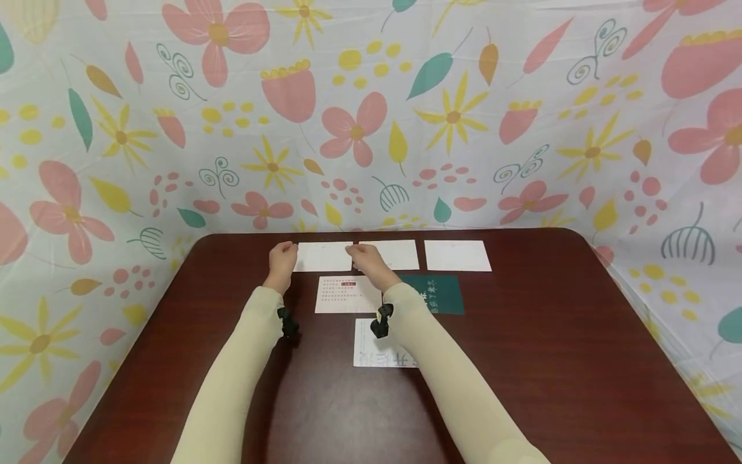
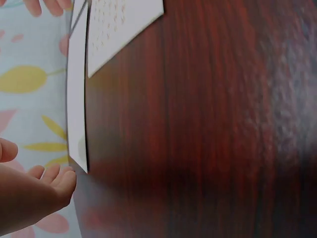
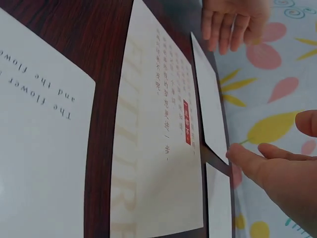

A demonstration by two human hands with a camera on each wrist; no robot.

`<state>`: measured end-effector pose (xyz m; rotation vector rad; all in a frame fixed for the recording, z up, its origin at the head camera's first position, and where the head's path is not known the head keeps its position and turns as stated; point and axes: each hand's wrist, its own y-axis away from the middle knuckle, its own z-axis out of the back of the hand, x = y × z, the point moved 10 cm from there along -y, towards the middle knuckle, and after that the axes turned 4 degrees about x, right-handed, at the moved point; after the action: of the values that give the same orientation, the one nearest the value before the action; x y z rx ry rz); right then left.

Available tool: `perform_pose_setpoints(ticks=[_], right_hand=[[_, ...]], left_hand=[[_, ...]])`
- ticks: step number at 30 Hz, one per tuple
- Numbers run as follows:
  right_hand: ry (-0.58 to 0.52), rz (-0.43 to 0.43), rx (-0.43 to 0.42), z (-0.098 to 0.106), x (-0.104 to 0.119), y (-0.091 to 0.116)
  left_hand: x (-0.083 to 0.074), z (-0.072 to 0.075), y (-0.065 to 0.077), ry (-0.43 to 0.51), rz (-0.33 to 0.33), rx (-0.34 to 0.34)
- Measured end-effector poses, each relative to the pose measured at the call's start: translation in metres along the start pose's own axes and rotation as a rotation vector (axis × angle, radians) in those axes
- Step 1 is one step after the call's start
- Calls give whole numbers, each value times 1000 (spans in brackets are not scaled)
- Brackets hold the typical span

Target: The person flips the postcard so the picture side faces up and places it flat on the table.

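A blank white card (image 1: 321,256) lies flat in the back row at its left end. By its left edge is my left hand (image 1: 282,261), with fingers loosely extended at the corner in the left wrist view. My right hand (image 1: 371,261) is at the card's opposite end; the right wrist view has its fairly straight fingertips (image 3: 237,152) at the card's corner, thumb apart. Whether either hand touches the card is hard to tell. Under my right forearm are a cream card with printed text (image 1: 339,298) and a dark green card (image 1: 446,295), the former partly covered.
Two more white cards (image 1: 394,255) (image 1: 458,256) continue the back row to the right. A card with large grey lettering (image 1: 365,345) lies nearer, partly behind my right sleeve. Flowered cloth (image 1: 359,129) hangs behind the dark red wooden table (image 1: 551,361).
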<state>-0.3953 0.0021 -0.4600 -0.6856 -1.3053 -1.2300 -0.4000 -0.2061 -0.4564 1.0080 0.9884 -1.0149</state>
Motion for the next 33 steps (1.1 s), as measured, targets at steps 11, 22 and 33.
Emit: perform_pose_setpoints(ticks=[11,22,33], right_hand=[[51,-57,12,-8,-6,-3],[46,-44,-39,-6,-7,-7],[19,-43,-35,-10,-2,-5]], left_hand=[[5,-1,-5,-60,23,38],[8,2,-9,-86,39,10],[11,8,-12,-68,60,-18]])
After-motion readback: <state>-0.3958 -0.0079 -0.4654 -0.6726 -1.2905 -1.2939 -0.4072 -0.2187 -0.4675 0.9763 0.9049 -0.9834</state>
